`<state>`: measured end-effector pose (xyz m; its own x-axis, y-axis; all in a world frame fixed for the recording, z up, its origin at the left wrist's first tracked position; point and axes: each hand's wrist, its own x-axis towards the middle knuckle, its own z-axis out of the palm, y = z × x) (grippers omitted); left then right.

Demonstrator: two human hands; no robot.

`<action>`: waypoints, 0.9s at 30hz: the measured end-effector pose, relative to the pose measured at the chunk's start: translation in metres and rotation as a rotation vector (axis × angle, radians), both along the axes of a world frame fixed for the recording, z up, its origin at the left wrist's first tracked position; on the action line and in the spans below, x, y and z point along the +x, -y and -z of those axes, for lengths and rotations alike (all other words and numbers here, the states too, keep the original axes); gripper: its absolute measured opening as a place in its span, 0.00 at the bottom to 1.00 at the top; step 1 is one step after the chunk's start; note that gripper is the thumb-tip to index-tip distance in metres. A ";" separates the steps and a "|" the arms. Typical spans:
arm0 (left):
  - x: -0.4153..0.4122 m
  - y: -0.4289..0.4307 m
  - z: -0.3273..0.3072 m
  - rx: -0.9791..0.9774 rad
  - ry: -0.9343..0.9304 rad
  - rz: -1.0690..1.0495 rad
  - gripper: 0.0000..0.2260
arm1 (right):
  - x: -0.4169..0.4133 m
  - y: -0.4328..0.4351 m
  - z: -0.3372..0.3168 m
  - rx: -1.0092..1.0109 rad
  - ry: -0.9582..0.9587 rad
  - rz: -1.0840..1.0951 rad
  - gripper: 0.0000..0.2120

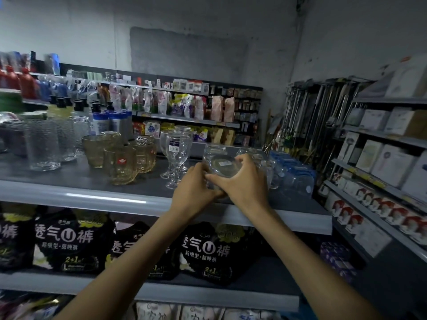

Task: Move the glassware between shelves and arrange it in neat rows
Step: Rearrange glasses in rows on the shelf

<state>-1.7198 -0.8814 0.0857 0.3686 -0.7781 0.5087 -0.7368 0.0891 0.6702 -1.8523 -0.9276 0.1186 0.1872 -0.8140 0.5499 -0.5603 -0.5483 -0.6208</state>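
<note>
Both my hands grip a clear glass mug (222, 166) lying on its side, base with a white sticker towards me, near the front of the grey top shelf (87, 197). My left hand (193, 184) holds its left side; my right hand (240, 181) curls over the top and right. Left of it stand clear goblets (175, 150), one with a label. Several amber glasses (120, 161) and tall textured clear tumblers (44, 144) stand further left. More clear mugs (265, 165) sit behind my right hand.
Blue-tinted glassware (293, 174) lies at the shelf's right end. Black packages (74, 241) fill the shelf below. White boxes (388, 162) line shelves on the right, and mop handles (316, 112) hang in the corner. Bottles (108, 121) stand behind the glasses.
</note>
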 end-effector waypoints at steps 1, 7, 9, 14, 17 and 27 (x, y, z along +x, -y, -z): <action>0.002 0.002 0.001 0.007 0.000 -0.006 0.24 | 0.001 0.000 0.002 -0.010 -0.012 0.006 0.39; 0.008 0.002 0.005 0.015 -0.057 0.029 0.26 | 0.004 0.005 0.012 -0.008 -0.017 0.004 0.38; 0.009 0.002 0.006 0.037 -0.108 0.067 0.28 | 0.002 0.007 0.015 -0.010 0.010 -0.019 0.37; 0.023 -0.001 -0.003 0.130 -0.145 0.168 0.31 | -0.006 0.010 0.019 -0.013 -0.001 -0.090 0.34; 0.032 0.000 -0.003 0.170 -0.146 0.204 0.22 | -0.009 0.009 0.019 -0.005 0.003 -0.137 0.30; 0.023 -0.022 -0.012 -0.062 -0.154 0.241 0.35 | -0.016 0.015 0.023 -0.078 0.067 -0.317 0.24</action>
